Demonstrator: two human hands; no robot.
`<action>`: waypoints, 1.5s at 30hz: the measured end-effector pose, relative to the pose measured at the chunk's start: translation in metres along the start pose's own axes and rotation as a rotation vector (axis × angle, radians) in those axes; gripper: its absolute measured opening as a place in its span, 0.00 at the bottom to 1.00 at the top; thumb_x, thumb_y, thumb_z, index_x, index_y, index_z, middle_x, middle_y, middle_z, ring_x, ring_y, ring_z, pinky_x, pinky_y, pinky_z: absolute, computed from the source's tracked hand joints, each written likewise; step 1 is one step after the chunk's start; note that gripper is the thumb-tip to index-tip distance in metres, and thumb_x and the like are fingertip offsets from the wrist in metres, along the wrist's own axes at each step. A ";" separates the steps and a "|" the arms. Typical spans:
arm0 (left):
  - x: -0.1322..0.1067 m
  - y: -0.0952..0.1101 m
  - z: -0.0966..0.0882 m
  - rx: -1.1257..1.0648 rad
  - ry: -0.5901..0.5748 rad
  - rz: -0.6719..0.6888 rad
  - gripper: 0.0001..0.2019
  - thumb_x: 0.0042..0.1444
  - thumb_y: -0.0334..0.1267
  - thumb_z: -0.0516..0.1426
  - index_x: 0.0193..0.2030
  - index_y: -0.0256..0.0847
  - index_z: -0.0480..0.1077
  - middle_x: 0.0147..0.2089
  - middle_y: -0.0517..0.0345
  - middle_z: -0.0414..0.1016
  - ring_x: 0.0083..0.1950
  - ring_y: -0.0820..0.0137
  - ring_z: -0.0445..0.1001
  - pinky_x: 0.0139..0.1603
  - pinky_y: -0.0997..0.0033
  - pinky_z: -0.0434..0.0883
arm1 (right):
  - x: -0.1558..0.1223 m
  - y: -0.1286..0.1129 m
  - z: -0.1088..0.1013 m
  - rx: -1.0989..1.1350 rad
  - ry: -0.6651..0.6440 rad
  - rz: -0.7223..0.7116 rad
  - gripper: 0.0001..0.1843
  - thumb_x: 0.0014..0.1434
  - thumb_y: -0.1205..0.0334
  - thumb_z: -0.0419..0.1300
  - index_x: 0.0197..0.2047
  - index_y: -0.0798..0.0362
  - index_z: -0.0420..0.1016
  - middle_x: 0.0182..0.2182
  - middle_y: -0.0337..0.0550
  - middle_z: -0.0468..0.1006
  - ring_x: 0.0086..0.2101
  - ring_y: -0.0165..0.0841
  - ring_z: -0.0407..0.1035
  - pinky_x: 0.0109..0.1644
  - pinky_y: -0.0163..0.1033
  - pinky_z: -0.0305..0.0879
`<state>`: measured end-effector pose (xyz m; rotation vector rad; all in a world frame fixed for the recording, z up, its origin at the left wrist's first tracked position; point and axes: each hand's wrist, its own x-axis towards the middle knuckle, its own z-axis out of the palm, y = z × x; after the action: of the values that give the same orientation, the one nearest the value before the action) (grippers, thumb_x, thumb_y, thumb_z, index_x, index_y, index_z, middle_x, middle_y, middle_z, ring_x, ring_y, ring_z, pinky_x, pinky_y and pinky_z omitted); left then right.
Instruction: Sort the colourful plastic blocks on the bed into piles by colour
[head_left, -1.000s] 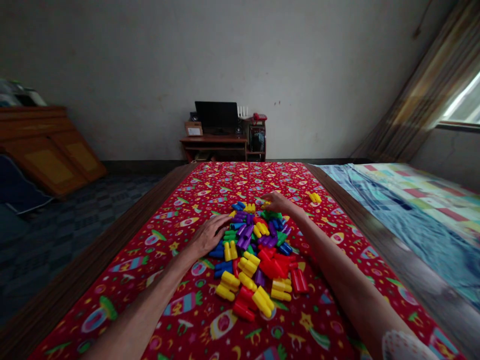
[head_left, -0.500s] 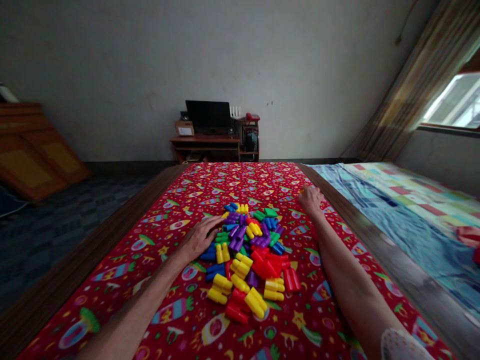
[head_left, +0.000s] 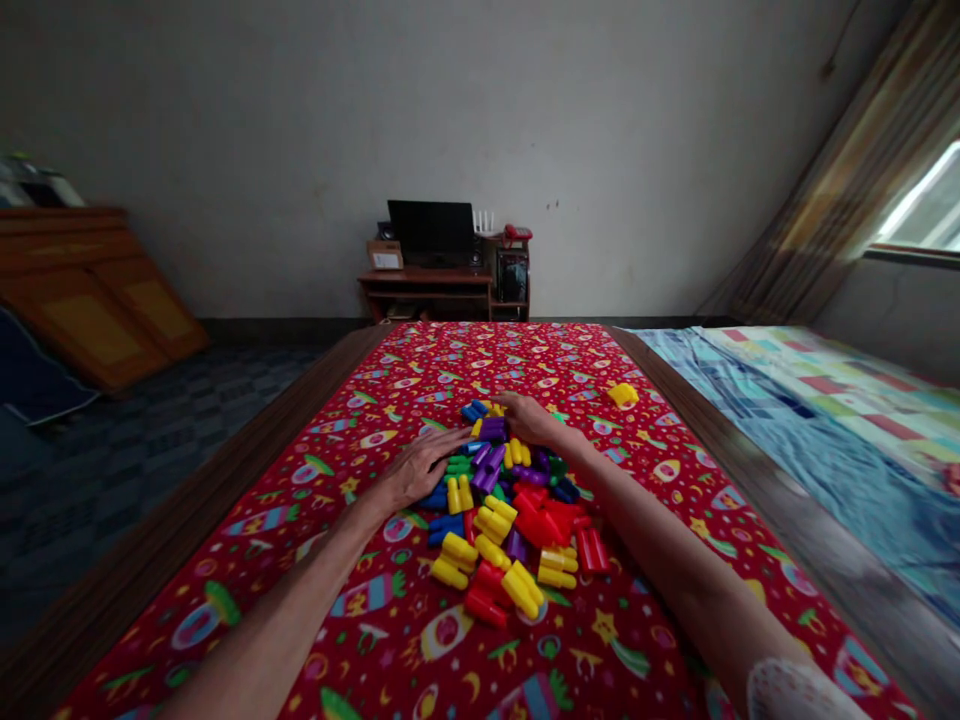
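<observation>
A heap of plastic building blocks (head_left: 504,520) in yellow, red, blue, purple and green lies on a red cartoon-print cloth (head_left: 360,630). My left hand (head_left: 417,467) rests flat with spread fingers against the heap's left side. Across the far end of the heap lies my right hand (head_left: 530,417), fingers curled over the blocks; whether it holds one is hidden. A small stack of yellow blocks (head_left: 622,394) sits apart on the cloth to the far right.
The cloth covers a wooden-edged platform (head_left: 225,480). A bed with a striped blue sheet (head_left: 817,430) lies on the right. A desk with a monitor (head_left: 442,260) stands at the back wall, a wooden cabinet (head_left: 90,300) at left.
My right hand has come back from the far right by the yellow stack to the far end of the heap. The left hand has stayed put.
</observation>
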<state>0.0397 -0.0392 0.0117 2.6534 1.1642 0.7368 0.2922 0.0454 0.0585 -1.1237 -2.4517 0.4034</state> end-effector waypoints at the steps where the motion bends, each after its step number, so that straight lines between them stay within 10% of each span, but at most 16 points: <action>1: 0.000 0.002 0.000 0.004 -0.003 -0.005 0.28 0.57 0.27 0.47 0.64 0.46 0.65 0.66 0.52 0.67 0.66 0.61 0.65 0.67 0.49 0.61 | 0.004 -0.005 0.004 0.022 -0.091 0.002 0.24 0.58 0.71 0.54 0.57 0.51 0.75 0.46 0.46 0.81 0.45 0.35 0.74 0.49 0.36 0.66; 6: 0.003 0.006 0.000 0.009 0.006 -0.014 0.27 0.56 0.26 0.47 0.63 0.42 0.66 0.64 0.49 0.68 0.65 0.61 0.67 0.66 0.50 0.62 | 0.009 0.002 0.002 0.205 -0.223 0.043 0.20 0.58 0.70 0.56 0.52 0.53 0.79 0.41 0.43 0.81 0.38 0.32 0.73 0.42 0.33 0.67; 16: 0.005 0.004 -0.001 -0.045 0.030 -0.004 0.25 0.56 0.28 0.48 0.60 0.42 0.69 0.60 0.50 0.73 0.62 0.62 0.70 0.63 0.50 0.66 | -0.024 0.022 -0.046 -0.109 0.346 0.335 0.20 0.56 0.65 0.55 0.51 0.50 0.79 0.41 0.46 0.82 0.41 0.38 0.74 0.46 0.39 0.67; 29: 0.007 0.003 -0.003 -0.063 0.051 -0.042 0.20 0.61 0.37 0.47 0.54 0.40 0.74 0.55 0.47 0.77 0.60 0.60 0.72 0.62 0.52 0.68 | -0.113 0.072 -0.063 -0.289 0.569 0.570 0.18 0.57 0.68 0.53 0.47 0.54 0.78 0.47 0.53 0.79 0.49 0.43 0.70 0.52 0.47 0.64; 34: 0.007 0.001 -0.004 -0.052 0.048 -0.051 0.20 0.61 0.37 0.47 0.55 0.42 0.74 0.55 0.49 0.77 0.59 0.60 0.72 0.62 0.53 0.68 | -0.089 0.021 -0.056 -0.053 0.267 0.212 0.14 0.61 0.65 0.53 0.42 0.53 0.80 0.36 0.46 0.82 0.37 0.35 0.75 0.43 0.36 0.66; 40: 0.006 0.002 -0.004 -0.056 0.057 -0.042 0.20 0.61 0.37 0.47 0.55 0.42 0.73 0.57 0.49 0.76 0.60 0.61 0.72 0.62 0.54 0.67 | -0.070 -0.034 -0.020 0.101 0.045 -0.252 0.15 0.66 0.60 0.52 0.48 0.53 0.79 0.46 0.49 0.80 0.45 0.36 0.73 0.49 0.37 0.66; 45: 0.006 0.002 -0.003 -0.066 0.059 -0.057 0.19 0.61 0.37 0.48 0.53 0.41 0.74 0.55 0.47 0.77 0.59 0.61 0.72 0.62 0.53 0.68 | -0.070 -0.027 -0.025 0.042 -0.075 -0.132 0.13 0.59 0.67 0.57 0.45 0.54 0.80 0.39 0.46 0.81 0.38 0.34 0.74 0.43 0.35 0.66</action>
<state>0.0427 -0.0364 0.0169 2.5503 1.2034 0.8331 0.3280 -0.0232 0.0747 -0.9392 -2.5524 0.4620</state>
